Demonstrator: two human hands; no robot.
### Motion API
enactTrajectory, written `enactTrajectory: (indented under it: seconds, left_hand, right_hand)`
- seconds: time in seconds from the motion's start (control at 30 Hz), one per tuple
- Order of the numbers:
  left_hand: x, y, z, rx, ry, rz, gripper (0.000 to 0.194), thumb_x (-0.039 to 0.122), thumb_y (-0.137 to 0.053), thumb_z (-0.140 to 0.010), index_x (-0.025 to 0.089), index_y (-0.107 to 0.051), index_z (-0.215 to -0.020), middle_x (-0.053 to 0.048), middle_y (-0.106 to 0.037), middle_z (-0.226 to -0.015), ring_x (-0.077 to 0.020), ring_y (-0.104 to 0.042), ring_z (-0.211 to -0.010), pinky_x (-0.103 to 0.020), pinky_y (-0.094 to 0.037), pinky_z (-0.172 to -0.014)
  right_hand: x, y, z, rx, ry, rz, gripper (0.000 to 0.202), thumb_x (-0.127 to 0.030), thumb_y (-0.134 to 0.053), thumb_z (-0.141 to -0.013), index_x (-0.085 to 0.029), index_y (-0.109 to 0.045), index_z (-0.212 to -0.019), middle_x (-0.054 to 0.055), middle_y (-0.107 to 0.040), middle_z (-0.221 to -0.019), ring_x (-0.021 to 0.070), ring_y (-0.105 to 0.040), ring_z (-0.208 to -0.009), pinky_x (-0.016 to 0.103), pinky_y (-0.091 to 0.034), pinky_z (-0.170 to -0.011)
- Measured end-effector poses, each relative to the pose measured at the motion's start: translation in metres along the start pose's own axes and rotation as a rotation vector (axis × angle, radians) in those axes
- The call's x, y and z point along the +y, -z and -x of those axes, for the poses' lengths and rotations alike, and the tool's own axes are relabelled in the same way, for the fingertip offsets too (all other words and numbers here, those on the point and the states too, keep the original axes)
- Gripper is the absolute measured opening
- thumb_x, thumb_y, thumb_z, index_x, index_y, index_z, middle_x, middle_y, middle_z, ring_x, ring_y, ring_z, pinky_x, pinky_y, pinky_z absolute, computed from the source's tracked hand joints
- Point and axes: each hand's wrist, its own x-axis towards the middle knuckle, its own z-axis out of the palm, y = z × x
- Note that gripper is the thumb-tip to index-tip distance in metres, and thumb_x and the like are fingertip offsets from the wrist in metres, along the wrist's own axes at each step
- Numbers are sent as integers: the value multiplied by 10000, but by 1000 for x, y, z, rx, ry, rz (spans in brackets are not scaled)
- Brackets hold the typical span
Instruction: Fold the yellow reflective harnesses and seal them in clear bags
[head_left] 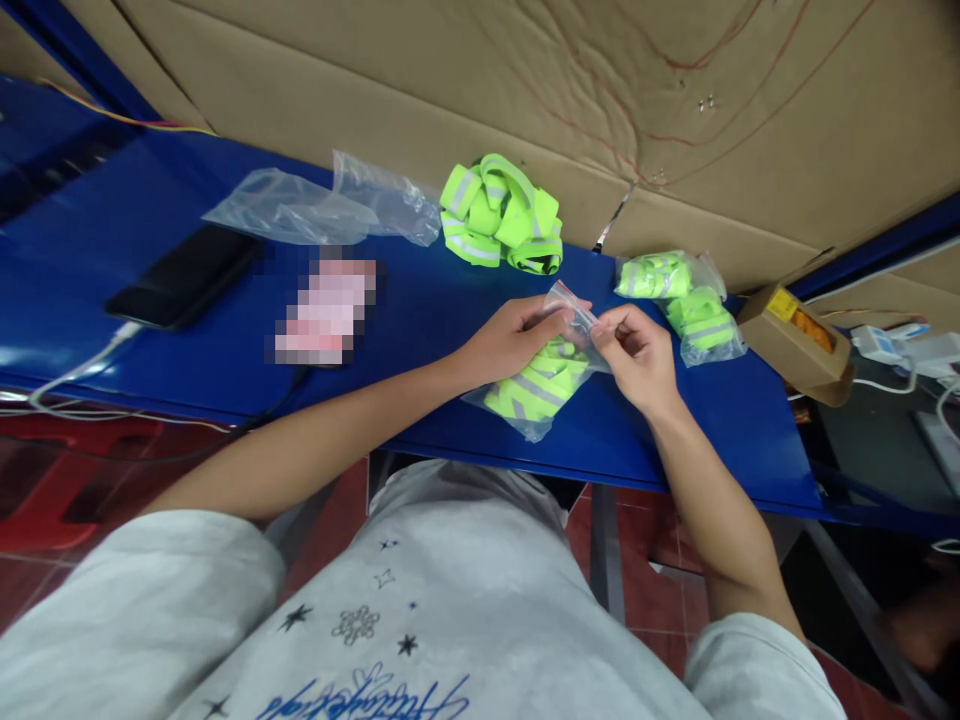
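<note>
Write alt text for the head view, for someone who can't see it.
A person's left hand and right hand pinch the top of a clear bag of neon-yellow strips above a blue table. Nearby lie a loose strip bundle, filled bags and a black device.

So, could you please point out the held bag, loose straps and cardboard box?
Held bag [537,388], head view: filled part.
Loose straps [516,220], head view: pile's middle.
Cardboard box [784,346], head view: plain side.
</note>
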Motion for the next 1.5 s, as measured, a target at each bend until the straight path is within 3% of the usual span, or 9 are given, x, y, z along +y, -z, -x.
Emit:
enactTrajectory:
  seconds: [0.3, 0.4, 0.53, 0.67, 0.87, 1.0, 1.13, 1.33, 1.5]
  left_hand:
    - [-5, 0, -1, -23, 4, 15, 516, 569, -611, -1009, 155, -743, -1288, -99, -799, -1163, -225, -728, -1112, -363, -530, -1034]
    - [-5, 0, -1, -30, 9, 34, 513, 568, -625, -1000, 170, -739, -1305, -99, -798, -1174, -230, -731, -1108, -374, -536, -1032]
    - [-5, 0, 0, -49, 34, 36, 513, 599, -638, -981, 176, -766, -1240, -113, -775, -1259, -239, -716, -1156, -378, -527, -1049]
    - [-4, -2, 0, -65, 34, 8, 491, 609, -625, -987, 173, -789, -1142, -111, -782, -1221, -245, -705, -1174, -376, -514, -1060]
    - [-1, -1, 0, 182, 6, 32, 364, 529, -697, -966, 183, -756, -1062, -54, -788, -978, -177, -722, -873, -312, -559, -844]
    - [-3, 2, -1, 247, 61, 104, 317, 482, -764, -927, 168, -776, -964, -56, -793, -947, -170, -732, -873, -317, -566, -874]
    - [-7, 2, -1, 229, 139, 227, 331, 481, -838, -857, 164, -788, -941, -48, -789, -928, -176, -740, -872, -329, -574, -879]
    - [-4, 2, -1, 202, -10, 189, 420, 574, -806, -875, 168, -700, -862, -42, -745, -913, -155, -713, -793, -317, -565, -797]
    - [-4, 2, -2, 124, -18, 139, 440, 616, -767, -884, 183, -701, -921, -27, -737, -913, -148, -690, -825, -297, -536, -800]
  right_hand:
    - [0, 0, -2, -27, -49, -16, 451, -641, -807, -844, -215, -663, -802, -24, -610, -649, 105, -449, -559, 273, -349, -547]
    - [0, 1, -2, -49, -64, -59, 414, -610, -829, -839, -221, -689, -829, -8, -678, -707, 120, -542, -603, 281, -419, -593]
    - [0, 1, -1, -93, -134, -116, 419, -616, -863, -797, -231, -714, -865, 3, -731, -760, 163, -663, -703, 313, -520, -681]
    - [-1, 2, -2, -80, -138, -97, 436, -623, -871, -783, -222, -706, -830, -7, -702, -709, 138, -611, -628, 288, -480, -610]
    - [0, 1, 0, -45, -67, -8, 406, -608, -852, -816, -229, -710, -831, -13, -640, -700, 121, -517, -617, 276, -402, -570]
    - [2, 0, 0, -40, -72, -27, 404, -600, -867, -800, -230, -725, -877, -7, -664, -745, 128, -556, -657, 284, -443, -613]
    - [4, 1, 0, -34, -72, -2, 404, -609, -850, -811, -237, -743, -926, -4, -683, -771, 139, -580, -676, 294, -470, -631]
    - [3, 1, 1, -41, -61, 15, 369, -586, -849, -821, -244, -755, -924, -1, -705, -784, 147, -606, -690, 303, -483, -649]
    - [0, -1, 2, -33, -48, 38, 372, -606, -829, -837, -249, -734, -875, -6, -681, -752, 145, -575, -660, 307, -464, -621]
